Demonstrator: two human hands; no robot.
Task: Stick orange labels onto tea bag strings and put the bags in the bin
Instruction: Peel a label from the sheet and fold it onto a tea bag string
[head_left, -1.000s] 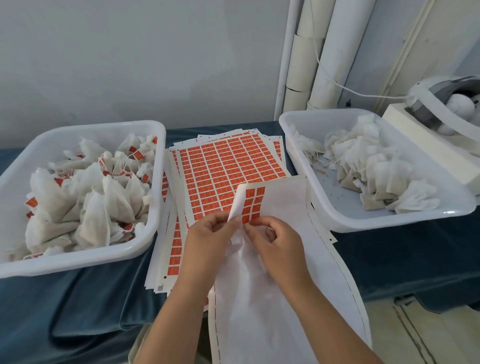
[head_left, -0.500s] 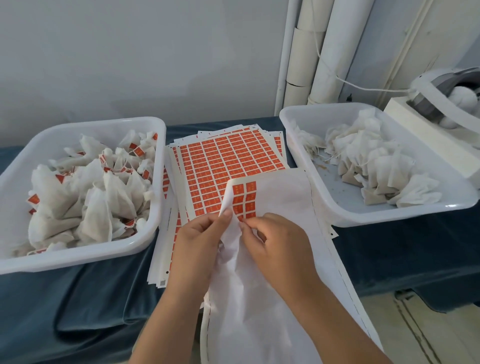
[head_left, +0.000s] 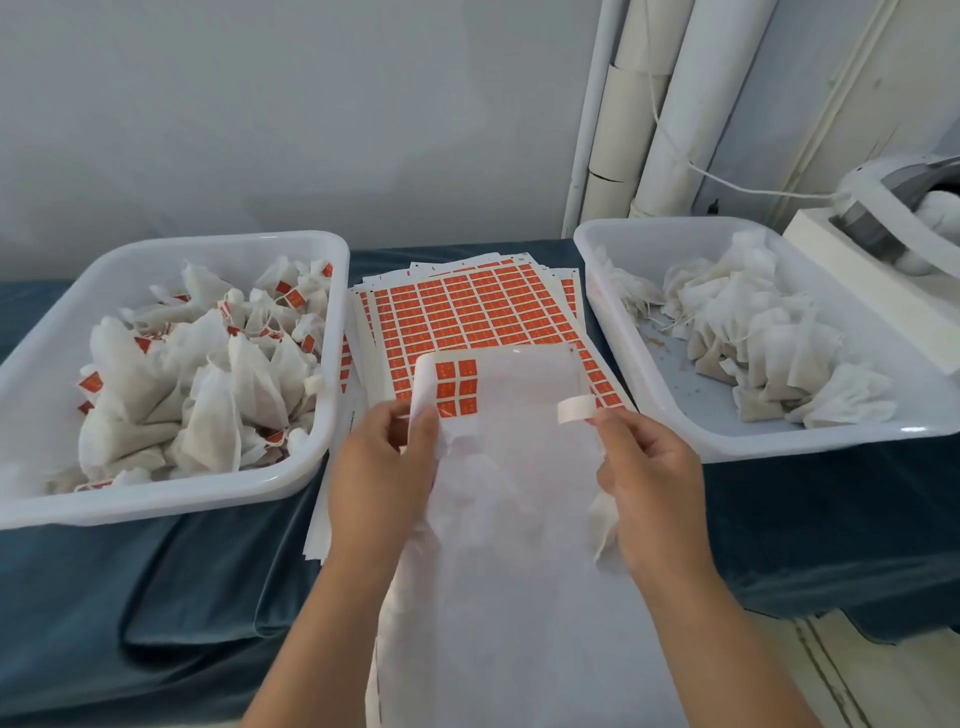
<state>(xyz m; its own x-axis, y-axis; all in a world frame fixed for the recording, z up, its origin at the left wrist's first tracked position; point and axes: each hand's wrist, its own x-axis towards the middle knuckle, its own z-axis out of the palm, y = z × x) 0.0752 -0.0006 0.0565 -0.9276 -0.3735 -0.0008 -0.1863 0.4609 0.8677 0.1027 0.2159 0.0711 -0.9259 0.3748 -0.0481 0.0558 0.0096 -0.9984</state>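
Observation:
My left hand (head_left: 387, 462) pinches the curled left corner of a nearly stripped label sheet (head_left: 519, 467) that still carries a few orange labels (head_left: 456, 387) at its top left. My right hand (head_left: 649, 478) has pulled away to the right and pinches a peeled label (head_left: 575, 408), seen from its white back; a white tea bag (head_left: 605, 519) is tucked under its fingers. Beneath lies a stack of full orange label sheets (head_left: 467, 312). The left bin (head_left: 208, 493) holds labelled tea bags (head_left: 208, 374). The right bin (head_left: 779, 441) holds plain tea bags (head_left: 753, 332).
Both bins and the sheets rest on a dark blue cloth-covered table (head_left: 156, 597). White tubes (head_left: 649, 104) lean in the back corner. A white device with a cable (head_left: 893, 208) stands on a box behind the right bin. The floor shows at lower right.
My right hand has moved away from the left hand to the right, taking a peeled label off the sheet. The left hand still holds the sheet's curled corner.

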